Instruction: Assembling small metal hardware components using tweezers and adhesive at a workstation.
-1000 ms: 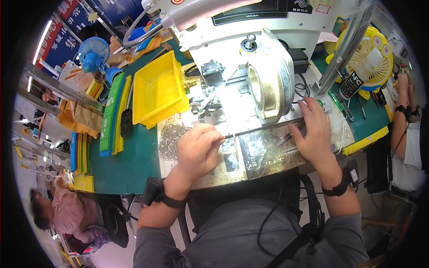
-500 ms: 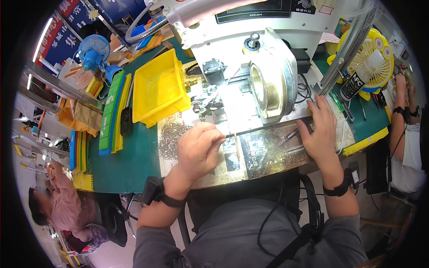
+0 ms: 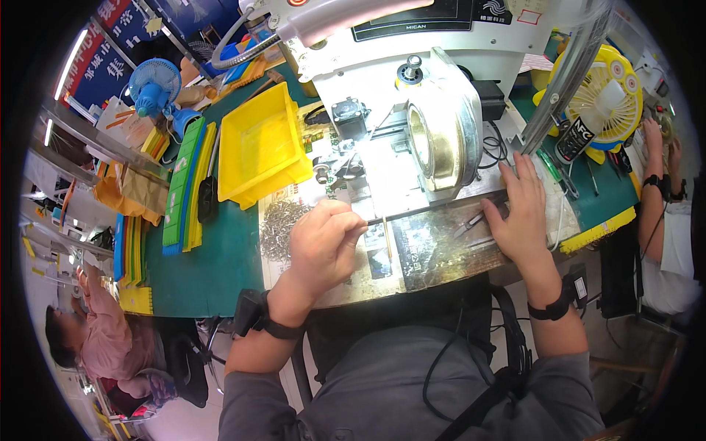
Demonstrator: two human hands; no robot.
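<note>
My left hand (image 3: 324,244) is closed, thumb and forefinger pinched together above the lit front edge of the machine's base. Whatever is in that pinch is too small or hidden to make out. Beside it lies a heap of small metal pieces (image 3: 281,231) on the work board. A thin tan stick (image 3: 387,237) rests just right of the pinch. My right hand (image 3: 521,217) lies open on the board's right side, fingers spread and pointing away from me. Left of its thumb is a small pointed metal tool (image 3: 471,223). The white machine (image 3: 434,55) with its large metal wheel (image 3: 443,143) stands ahead of both hands.
A yellow bin (image 3: 259,158) stands left of the machine, with green, blue and yellow strips (image 3: 184,184) further left. At right are a metal post (image 3: 570,77), a spray bottle (image 3: 581,136) and a yellow fan (image 3: 614,95). A blue fan (image 3: 153,84) and other people are around.
The whole view has shifted slightly. Both hands keep nearly the same places and poses, left pinched and right spread.
</note>
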